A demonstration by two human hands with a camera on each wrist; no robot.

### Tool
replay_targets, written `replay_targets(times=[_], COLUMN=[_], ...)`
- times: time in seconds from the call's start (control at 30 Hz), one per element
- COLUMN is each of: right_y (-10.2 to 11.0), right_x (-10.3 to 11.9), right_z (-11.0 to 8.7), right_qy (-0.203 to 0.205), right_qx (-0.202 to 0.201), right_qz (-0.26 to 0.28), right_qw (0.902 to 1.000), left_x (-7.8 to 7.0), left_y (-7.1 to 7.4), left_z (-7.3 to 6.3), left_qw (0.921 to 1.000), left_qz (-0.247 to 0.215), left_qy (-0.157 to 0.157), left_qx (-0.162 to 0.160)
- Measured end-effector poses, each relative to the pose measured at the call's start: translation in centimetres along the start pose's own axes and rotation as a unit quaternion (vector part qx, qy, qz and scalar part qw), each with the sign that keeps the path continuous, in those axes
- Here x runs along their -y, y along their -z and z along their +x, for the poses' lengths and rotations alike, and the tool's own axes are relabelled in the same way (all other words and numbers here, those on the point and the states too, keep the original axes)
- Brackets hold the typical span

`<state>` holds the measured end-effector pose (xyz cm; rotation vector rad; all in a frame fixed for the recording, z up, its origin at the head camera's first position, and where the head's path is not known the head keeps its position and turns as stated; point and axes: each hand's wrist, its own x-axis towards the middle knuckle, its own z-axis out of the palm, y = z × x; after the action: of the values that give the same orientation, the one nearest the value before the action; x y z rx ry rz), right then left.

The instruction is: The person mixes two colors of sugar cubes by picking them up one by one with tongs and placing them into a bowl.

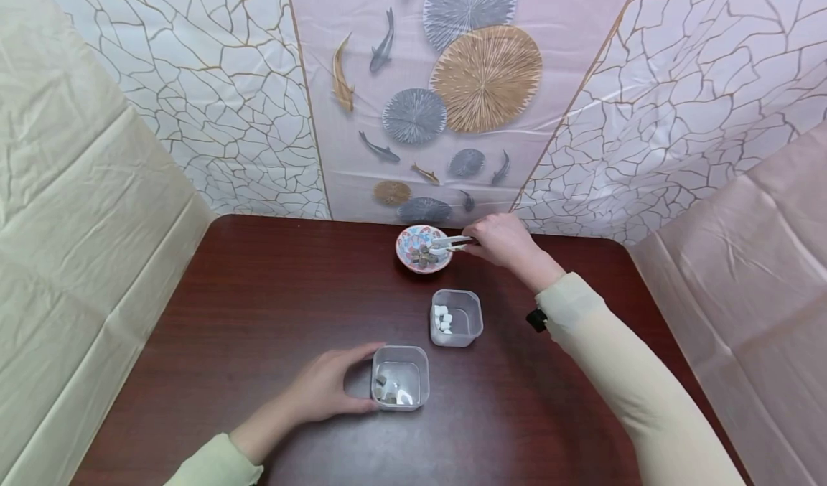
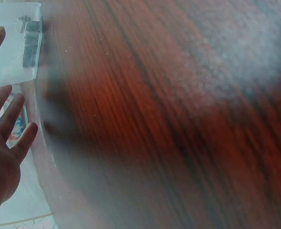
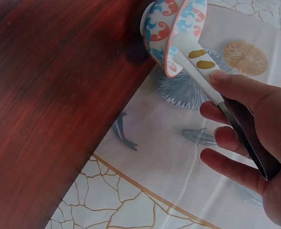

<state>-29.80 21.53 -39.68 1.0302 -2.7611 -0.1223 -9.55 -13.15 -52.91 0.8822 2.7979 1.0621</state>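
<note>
My right hand (image 1: 502,240) grips small tongs (image 3: 235,126) with white tips by their metal handle. The tips reach into a patterned bowl (image 3: 160,29) of several grey-brown cubes (image 1: 423,258); in the right wrist view the bowl's wall hides what lies between them. My left hand (image 1: 326,384) rests against the left side of a clear square container (image 1: 421,385), fingers extended at its far corner and thumb near its front corner. A few grey-brown pieces (image 2: 32,44) lie in that container.
A second clear container (image 1: 477,317) with several white pieces (image 1: 442,319) stands between the bowl and the first container. The dark wooden table (image 1: 271,292) ends at a patterned cloth backdrop (image 1: 413,177), with plain cloth walls on both sides.
</note>
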Motion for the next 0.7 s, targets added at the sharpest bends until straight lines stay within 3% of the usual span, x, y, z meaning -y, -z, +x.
replay_targets(times=[0.2, 0.4, 0.7], right_y=[0.9, 2.1, 3.7], right_x=[0.4, 1.7, 4.7], right_z=[-0.6, -2.6, -5.6], right_qy=[-0.012, -0.006, 0.081], right_qx=[0.001, -0.025, -0.098], right_qz=[0.029, 0.070, 0.140], right_qw=[0.9995, 0.9972, 0.9820], left_x=[-0.1, -0.2, -0.4], left_y=[0.0, -0.1, 0.1], left_z=[0.0, 0.1, 0.3], left_qw=[1.0000, 1.0000, 0.9998], left_qz=[0.001, 0.000, -0.009], left_qy=[0.000, -0.004, -0.016], left_qx=[0.001, 0.002, 0.002])
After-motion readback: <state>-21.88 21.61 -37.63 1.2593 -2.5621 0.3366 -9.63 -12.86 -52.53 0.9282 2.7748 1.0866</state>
